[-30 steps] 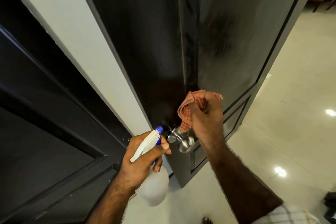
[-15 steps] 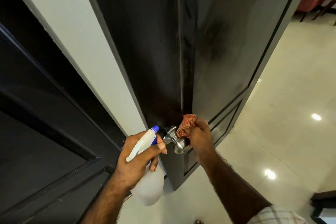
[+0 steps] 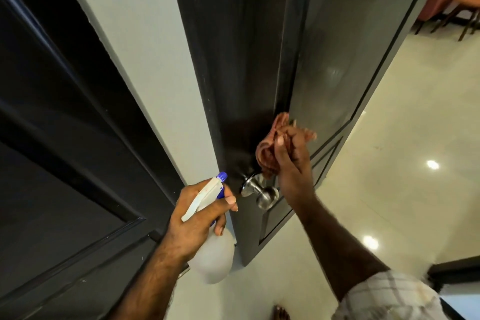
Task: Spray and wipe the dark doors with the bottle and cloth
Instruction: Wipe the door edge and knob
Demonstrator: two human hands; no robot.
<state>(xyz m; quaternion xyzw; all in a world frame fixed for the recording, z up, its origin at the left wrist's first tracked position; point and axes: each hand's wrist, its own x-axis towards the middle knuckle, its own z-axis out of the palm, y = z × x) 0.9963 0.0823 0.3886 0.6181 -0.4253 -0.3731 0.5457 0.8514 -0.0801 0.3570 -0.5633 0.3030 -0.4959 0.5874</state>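
A: Gripping the bottle [image 3: 211, 257], left hand [image 3: 193, 218] curls round its neck, thumb over the white trigger head, blue nozzle aimed at 12 o'clock toward the door [image 3: 239, 60].
B: Right hand [image 3: 294, 161]?
A: Fingers bunched round the cloth [image 3: 267, 153], reddish checked, a bit blurred. Cloth sits against the door edge, just above the knob [image 3: 262, 193].
B: Knob touched?
A: Cloth's lower end is right at the knob plate; contact, cannot tell. Bottle nozzle is just beside the knob, at its 9 o'clock.
B: Where do things sit overall?
A: Bottle at 6 o'clock low centre, cloth near centre, door runs up to 12. Second dark door [image 3: 65, 150] fills 9 o'clock, pale wall [image 3: 145, 60] between the two.
B: Anything else?
A: Glossy floor [image 3: 405, 150] at 3 o'clock, chairs [image 3: 452, 0] at 1 o'clock, checked sleeve [image 3: 389, 296] at 5, a bare foot [image 3: 280, 313] at the bottom edge.
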